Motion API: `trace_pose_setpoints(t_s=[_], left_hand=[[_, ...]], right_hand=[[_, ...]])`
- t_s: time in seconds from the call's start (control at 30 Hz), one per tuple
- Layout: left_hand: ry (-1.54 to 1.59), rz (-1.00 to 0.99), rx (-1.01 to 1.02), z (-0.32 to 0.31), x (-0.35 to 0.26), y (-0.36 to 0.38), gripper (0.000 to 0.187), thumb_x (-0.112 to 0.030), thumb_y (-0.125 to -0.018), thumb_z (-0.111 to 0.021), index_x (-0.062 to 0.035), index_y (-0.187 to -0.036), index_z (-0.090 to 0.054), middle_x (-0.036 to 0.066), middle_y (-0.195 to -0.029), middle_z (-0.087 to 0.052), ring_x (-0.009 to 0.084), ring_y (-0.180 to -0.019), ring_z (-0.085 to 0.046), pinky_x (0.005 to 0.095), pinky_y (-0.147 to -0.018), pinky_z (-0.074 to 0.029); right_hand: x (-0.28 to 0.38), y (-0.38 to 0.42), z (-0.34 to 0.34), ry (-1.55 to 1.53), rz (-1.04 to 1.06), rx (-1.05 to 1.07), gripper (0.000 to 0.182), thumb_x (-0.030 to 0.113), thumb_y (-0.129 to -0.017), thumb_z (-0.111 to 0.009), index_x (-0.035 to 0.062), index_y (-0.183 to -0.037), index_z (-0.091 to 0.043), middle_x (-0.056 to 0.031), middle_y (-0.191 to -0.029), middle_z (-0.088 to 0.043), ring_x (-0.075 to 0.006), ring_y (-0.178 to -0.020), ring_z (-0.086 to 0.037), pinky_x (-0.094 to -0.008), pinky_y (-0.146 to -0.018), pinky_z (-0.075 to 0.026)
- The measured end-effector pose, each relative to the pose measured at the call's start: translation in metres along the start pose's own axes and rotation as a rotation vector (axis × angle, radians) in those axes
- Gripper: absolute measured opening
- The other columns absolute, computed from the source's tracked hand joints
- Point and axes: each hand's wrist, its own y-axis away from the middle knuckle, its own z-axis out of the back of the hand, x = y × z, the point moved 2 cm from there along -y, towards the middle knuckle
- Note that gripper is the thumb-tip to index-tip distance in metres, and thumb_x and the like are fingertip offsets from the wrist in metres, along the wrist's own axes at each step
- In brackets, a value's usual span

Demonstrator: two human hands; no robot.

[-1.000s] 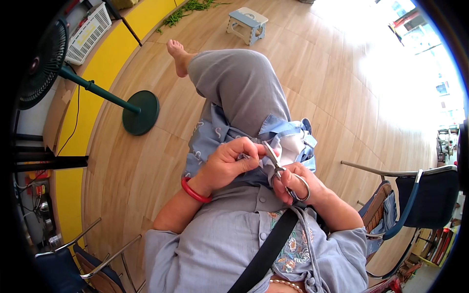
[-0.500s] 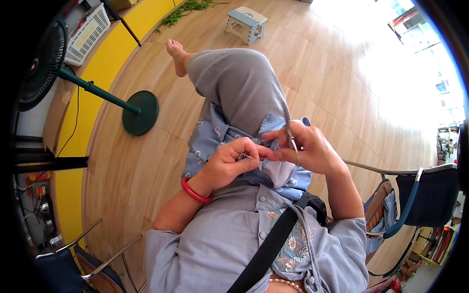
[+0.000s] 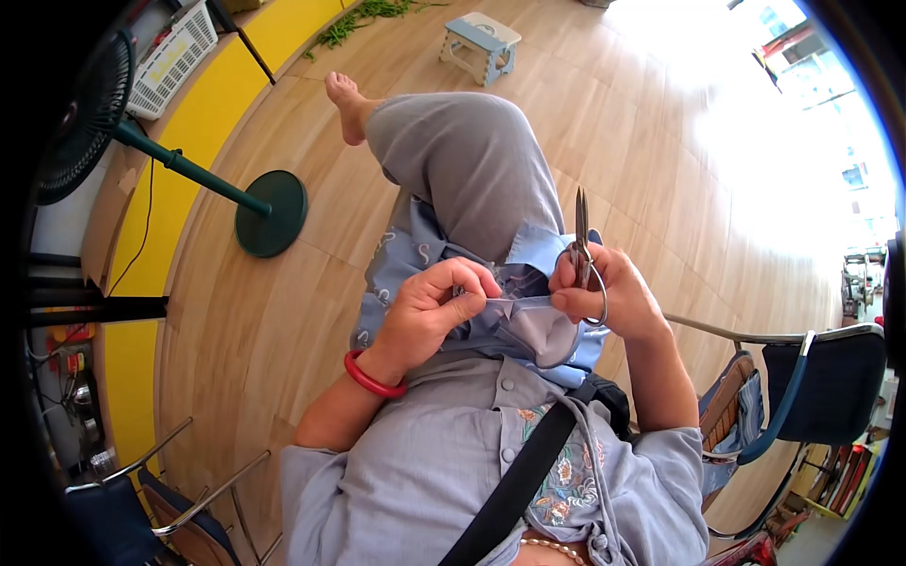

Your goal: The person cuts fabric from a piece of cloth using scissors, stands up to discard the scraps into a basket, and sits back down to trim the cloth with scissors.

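Observation:
Across my lap lies blue printed cloth (image 3: pixel 401 259) with a paler lavender piece (image 3: pixel 540 332) folded out of it. My left hand (image 3: pixel 442 307), a red bangle at its wrist, is closed in a pinch at the left end of the pale piece's edge. At the other end of that edge, my right hand (image 3: pixel 612 294) pinches the cloth between thumb and finger. This same hand also holds metal scissors (image 3: pixel 582 236), blades pointing up and away from me and seemingly together. The edge is stretched between both hands. Any thread or needle is too small to make out.
A green standing fan (image 3: pixel 271 213) is at the left, by yellow cabinets (image 3: pixel 193 141). A small folding stool (image 3: pixel 479 45) and green vegetables (image 3: pixel 363 19) are on the floor ahead. Dark chairs (image 3: pixel 821 387) stand to the right and at the lower left.
My hands have moved apart, drawing the cloth edge straight between them. The scissors have swung upright in my right hand, their blades now in plain sight.

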Motion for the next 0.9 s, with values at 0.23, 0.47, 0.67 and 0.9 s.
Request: trace_pose_setpoints(t_s=[0.23, 0.47, 0.67, 0.9], left_hand=[[0.134, 0.207, 0.016, -0.007, -0.007, 0.0, 0.011, -0.009, -0.082, -0.063, -0.0019, -0.089, -0.057, 0.007, -0.09, -0.06, 0.0119, -0.084, -0.055, 0.0245, -0.078, -0.043], [-0.218, 0.174, 0.058, -0.014, -0.02, -0.007, 0.017, -0.012, -0.077, -0.07, 0.0013, -0.086, -0.063, 0.004, -0.078, -0.062, 0.0092, -0.074, -0.057, 0.0222, -0.067, -0.045], [-0.439, 0.046, 0.114, -0.017, -0.015, -0.007, 0.012, -0.006, -0.072, -0.072, -0.0005, -0.078, -0.063, 0.005, -0.074, -0.059, 0.0136, -0.073, -0.056, 0.0256, -0.065, -0.044], [-0.39, -0.068, 0.095, -0.013, -0.02, -0.006, 0.008, -0.001, -0.073, -0.069, -0.0005, -0.073, -0.061, 0.006, -0.081, -0.061, 0.0154, -0.077, -0.058, 0.0263, -0.07, -0.045]], right_hand=[[-0.004, 0.002, -0.011, -0.069, -0.006, 0.065, 0.021, 0.005, -0.068, -0.071, 0.006, -0.073, -0.051, -0.0025, -0.071, -0.057, -0.007, -0.054, -0.051, -0.0192, -0.048, -0.04], [-0.003, 0.002, -0.016, -0.091, -0.021, 0.099, 0.02, 0.005, -0.069, -0.071, 0.0059, -0.072, -0.051, -0.0017, -0.069, -0.056, -0.0069, -0.053, -0.052, -0.0193, -0.047, -0.04], [0.001, 0.004, -0.017, -0.079, -0.029, 0.094, 0.019, 0.004, -0.069, -0.071, 0.006, -0.072, -0.052, -0.0012, -0.069, -0.056, -0.007, -0.053, -0.052, -0.0192, -0.047, -0.039], [-0.001, 0.002, -0.005, 0.069, 0.017, 0.002, 0.018, 0.001, -0.07, -0.069, 0.0057, -0.075, -0.052, 0.001, -0.069, -0.055, -0.0055, -0.059, -0.052, -0.0191, -0.051, -0.04]])
